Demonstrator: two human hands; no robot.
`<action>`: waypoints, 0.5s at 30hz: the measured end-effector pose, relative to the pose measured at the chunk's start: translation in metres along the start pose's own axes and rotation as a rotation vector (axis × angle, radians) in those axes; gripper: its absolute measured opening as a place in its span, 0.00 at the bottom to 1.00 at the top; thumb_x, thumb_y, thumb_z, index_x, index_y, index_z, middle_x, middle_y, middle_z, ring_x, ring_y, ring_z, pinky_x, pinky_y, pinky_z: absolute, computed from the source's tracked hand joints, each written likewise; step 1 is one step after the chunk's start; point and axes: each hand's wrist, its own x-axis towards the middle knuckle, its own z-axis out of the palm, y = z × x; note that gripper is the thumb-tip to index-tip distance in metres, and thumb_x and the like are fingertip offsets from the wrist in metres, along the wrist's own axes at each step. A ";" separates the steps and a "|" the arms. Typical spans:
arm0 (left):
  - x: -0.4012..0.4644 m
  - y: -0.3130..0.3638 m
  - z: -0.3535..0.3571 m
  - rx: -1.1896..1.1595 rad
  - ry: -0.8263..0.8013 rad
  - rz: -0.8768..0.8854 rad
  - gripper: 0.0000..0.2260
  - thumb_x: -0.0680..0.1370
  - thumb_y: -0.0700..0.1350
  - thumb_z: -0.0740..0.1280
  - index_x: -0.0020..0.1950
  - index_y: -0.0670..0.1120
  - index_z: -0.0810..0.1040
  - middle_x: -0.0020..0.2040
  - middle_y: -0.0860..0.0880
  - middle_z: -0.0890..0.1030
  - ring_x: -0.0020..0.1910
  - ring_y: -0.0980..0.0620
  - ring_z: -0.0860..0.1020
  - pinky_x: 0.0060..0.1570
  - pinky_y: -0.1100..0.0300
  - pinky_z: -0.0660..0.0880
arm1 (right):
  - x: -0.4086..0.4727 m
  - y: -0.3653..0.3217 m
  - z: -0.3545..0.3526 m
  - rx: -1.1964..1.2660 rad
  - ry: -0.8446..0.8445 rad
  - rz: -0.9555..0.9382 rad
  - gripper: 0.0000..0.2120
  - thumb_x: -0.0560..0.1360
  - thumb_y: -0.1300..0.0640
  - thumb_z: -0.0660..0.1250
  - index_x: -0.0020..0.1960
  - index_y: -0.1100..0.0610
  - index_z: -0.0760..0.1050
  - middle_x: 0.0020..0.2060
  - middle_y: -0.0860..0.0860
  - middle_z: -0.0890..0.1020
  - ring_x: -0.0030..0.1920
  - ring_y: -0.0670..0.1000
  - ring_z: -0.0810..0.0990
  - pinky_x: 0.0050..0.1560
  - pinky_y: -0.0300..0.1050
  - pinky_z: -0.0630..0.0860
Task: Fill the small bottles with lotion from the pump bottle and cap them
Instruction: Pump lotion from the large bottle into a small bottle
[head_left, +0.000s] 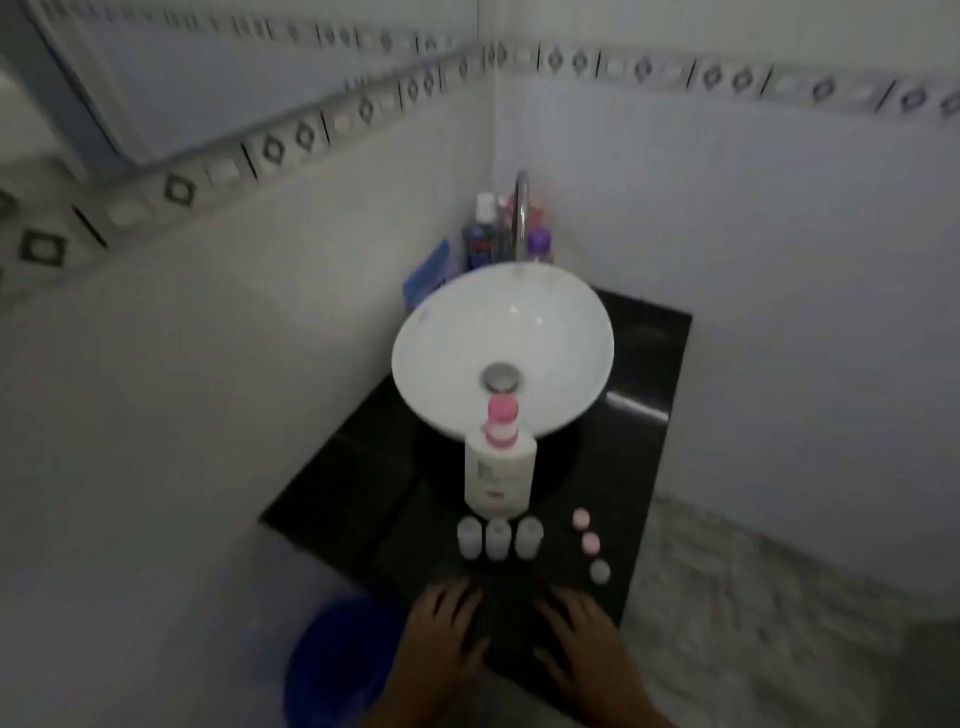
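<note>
Lotion is held in a white pump bottle (500, 475) with a pink pump, stood on the black counter (644, 374) just near of the white basin (561, 332). Both hands are laid flat on the counter's near edge, the left hand (441, 631) and right hand (584, 642) released, fingers spread, nothing grasped. Three small bottles (498, 538) are lined up uncapped between the pump bottle and the hands. Three caps (590, 543), two pink and one pale, are set in a row to their right.
</note>
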 end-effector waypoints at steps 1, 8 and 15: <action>-0.003 -0.005 -0.004 0.029 -0.065 -0.043 0.23 0.71 0.61 0.60 0.62 0.52 0.71 0.66 0.53 0.71 0.57 0.50 0.79 0.57 0.54 0.78 | 0.001 0.001 -0.001 -0.017 -0.054 0.071 0.23 0.70 0.40 0.61 0.60 0.48 0.76 0.63 0.49 0.74 0.56 0.52 0.81 0.56 0.44 0.77; -0.001 0.001 -0.006 0.127 -0.133 -0.092 0.22 0.74 0.57 0.62 0.61 0.45 0.77 0.60 0.44 0.80 0.57 0.46 0.76 0.57 0.52 0.76 | 0.010 -0.016 -0.016 -0.048 -0.096 0.087 0.23 0.73 0.43 0.61 0.63 0.53 0.74 0.60 0.55 0.78 0.59 0.56 0.77 0.58 0.50 0.77; 0.000 0.003 -0.011 0.116 -0.141 -0.119 0.22 0.75 0.57 0.61 0.62 0.44 0.76 0.61 0.43 0.79 0.59 0.45 0.76 0.58 0.52 0.76 | 0.013 -0.019 -0.021 -0.076 -0.117 0.092 0.24 0.74 0.42 0.59 0.64 0.54 0.73 0.61 0.56 0.77 0.60 0.56 0.77 0.59 0.50 0.76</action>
